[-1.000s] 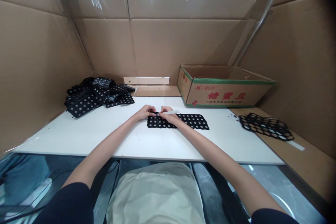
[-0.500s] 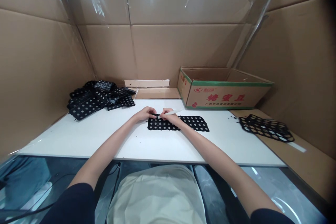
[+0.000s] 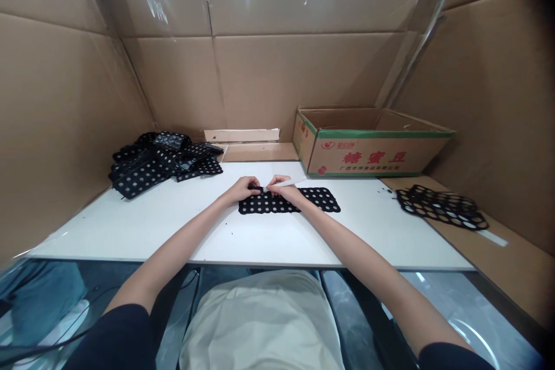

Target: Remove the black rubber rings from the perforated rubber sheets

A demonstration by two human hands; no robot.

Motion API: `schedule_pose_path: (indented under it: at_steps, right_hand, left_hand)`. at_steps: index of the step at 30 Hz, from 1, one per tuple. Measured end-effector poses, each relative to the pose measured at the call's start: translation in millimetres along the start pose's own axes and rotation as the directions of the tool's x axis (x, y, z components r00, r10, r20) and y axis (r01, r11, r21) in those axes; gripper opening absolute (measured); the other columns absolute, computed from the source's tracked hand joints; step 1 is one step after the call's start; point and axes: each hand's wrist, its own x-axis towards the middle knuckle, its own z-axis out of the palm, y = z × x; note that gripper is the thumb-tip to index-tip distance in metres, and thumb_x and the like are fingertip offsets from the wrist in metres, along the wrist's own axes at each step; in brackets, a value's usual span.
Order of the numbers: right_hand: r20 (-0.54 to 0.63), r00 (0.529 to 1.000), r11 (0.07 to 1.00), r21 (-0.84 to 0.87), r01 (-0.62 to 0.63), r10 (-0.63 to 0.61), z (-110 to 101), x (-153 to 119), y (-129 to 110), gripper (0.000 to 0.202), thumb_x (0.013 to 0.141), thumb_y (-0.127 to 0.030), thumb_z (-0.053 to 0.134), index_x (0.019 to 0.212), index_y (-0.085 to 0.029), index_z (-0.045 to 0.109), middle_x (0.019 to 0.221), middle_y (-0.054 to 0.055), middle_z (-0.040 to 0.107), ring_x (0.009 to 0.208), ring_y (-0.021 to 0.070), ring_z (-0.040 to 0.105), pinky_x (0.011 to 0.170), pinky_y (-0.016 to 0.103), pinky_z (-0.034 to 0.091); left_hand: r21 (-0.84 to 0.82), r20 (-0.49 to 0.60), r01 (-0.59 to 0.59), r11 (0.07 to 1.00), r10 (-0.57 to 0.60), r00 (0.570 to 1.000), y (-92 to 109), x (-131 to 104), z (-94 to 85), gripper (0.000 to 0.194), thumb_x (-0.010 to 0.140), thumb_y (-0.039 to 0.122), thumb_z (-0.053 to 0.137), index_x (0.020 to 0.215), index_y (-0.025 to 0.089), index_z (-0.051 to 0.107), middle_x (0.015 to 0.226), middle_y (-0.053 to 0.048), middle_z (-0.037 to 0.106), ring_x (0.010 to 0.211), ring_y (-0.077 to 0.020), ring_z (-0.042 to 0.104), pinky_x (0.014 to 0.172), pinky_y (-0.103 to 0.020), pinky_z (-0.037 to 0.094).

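Note:
A black perforated sheet (image 3: pixel 264 205) with rows of round holes lies flat on the white table (image 3: pixel 260 240) in front of me. My left hand (image 3: pixel 243 189) pinches the sheet's far edge near its left end. My right hand (image 3: pixel 281 188) is closed around a white pen-like tool (image 3: pixel 291 182), its tip pointing left at the same far edge, close to my left fingertips. Exactly what the tip touches is too small to make out. My right hand and forearm cover part of the sheet.
At the back left is a heap of black dotted sheets (image 3: pixel 162 162). An open cardboard box (image 3: pixel 368 153) with green edging stands at the back right. Black pieces with large holes (image 3: pixel 440 208) lie at the right on cardboard. Cardboard walls (image 3: pixel 299 75) surround the table.
The sheet has shifted slightly left under my hands. My right hand and the pen-like tool have moved a little rightward along its far edge, while my left hand keeps its pinch.

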Motion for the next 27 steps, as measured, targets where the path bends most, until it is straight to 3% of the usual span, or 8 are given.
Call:
schedule_pose_path:
  at_steps: [4,7,10,13,17,21,27]
  right_hand:
    - [-0.002,1.000,0.998,-0.058,0.024,-0.024,0,-3,-5,0.022,0.067,-0.035,0.064,0.070,-0.016,0.055,0.054,-0.003,0.054,0.052,0.0112,0.051,0.053,0.023,0.039]
    - [-0.035,0.991,0.961,-0.248,0.120,-0.132,-1,-6,-11,0.022,0.076,-0.037,0.058,0.083,-0.016,0.058,0.062,-0.001,0.057,0.061,0.0133,0.053,0.061,0.025,0.040]
    - [0.028,0.961,0.800,-0.547,0.246,-0.276,-3,-7,-10,0.021,0.083,-0.032,0.051,0.093,-0.016,0.061,0.080,0.005,0.060,0.078,0.0169,0.053,0.072,0.028,0.039]
    - [0.154,0.946,0.655,-0.689,0.309,-0.285,-5,-6,-3,0.022,0.086,-0.027,0.047,0.097,-0.015,0.062,0.090,0.009,0.060,0.089,0.0198,0.051,0.078,0.029,0.037]
    - [0.208,0.947,0.611,-0.725,0.317,-0.245,-6,-4,7,0.023,0.085,-0.024,0.047,0.097,-0.013,0.063,0.090,0.011,0.060,0.086,0.0201,0.051,0.079,0.029,0.036]
    - [0.240,0.938,0.581,-0.738,0.343,-0.250,-2,-5,8,0.026,0.085,-0.021,0.045,0.101,-0.012,0.063,0.091,0.012,0.058,0.087,0.0214,0.049,0.080,0.030,0.037]
    - [0.242,0.951,0.546,-0.779,0.309,-0.193,1,-7,2,0.039,0.075,0.000,0.040,0.101,-0.013,0.065,0.091,0.012,0.056,0.091,0.0227,0.048,0.082,0.032,0.039]
  left_hand:
    - [-0.039,0.028,0.007,0.999,-0.006,1.000,-9,4,-0.7,0.024,0.064,0.030,0.067,0.080,0.013,0.060,0.073,-0.001,0.061,0.068,-0.0133,0.053,0.069,-0.027,0.042]
    - [-0.056,0.035,0.001,0.998,0.001,0.999,-12,5,-1.8,0.025,0.064,0.030,0.068,0.081,0.013,0.060,0.073,-0.001,0.060,0.067,-0.0125,0.052,0.069,-0.027,0.041]
    - [-0.086,0.036,-0.007,0.996,0.010,0.999,-12,5,-0.6,0.026,0.064,0.030,0.068,0.080,0.012,0.060,0.073,-0.001,0.060,0.068,-0.0124,0.052,0.070,-0.026,0.041]
    - [-0.102,0.040,-0.020,0.995,0.024,0.999,-9,3,-0.3,0.027,0.066,0.032,0.068,0.082,0.012,0.060,0.075,-0.001,0.061,0.070,-0.0130,0.054,0.071,-0.027,0.042]
    - [-0.100,0.092,-0.040,0.994,0.050,0.995,-3,-7,-7.0,0.030,0.071,0.032,0.063,0.090,0.010,0.061,0.088,-0.006,0.065,0.082,-0.0164,0.058,0.081,-0.030,0.043]
    - [0.027,0.150,-0.063,0.998,0.058,0.987,7,-16,-16.6,0.032,0.072,0.028,0.061,0.099,0.011,0.062,0.101,-0.009,0.065,0.094,-0.0199,0.057,0.089,-0.033,0.041]
    - [0.188,0.193,-0.109,0.976,0.072,0.979,9,-9,-20.1,0.027,0.071,0.021,0.060,0.096,0.013,0.064,0.093,-0.006,0.065,0.088,-0.0177,0.057,0.084,-0.028,0.042]
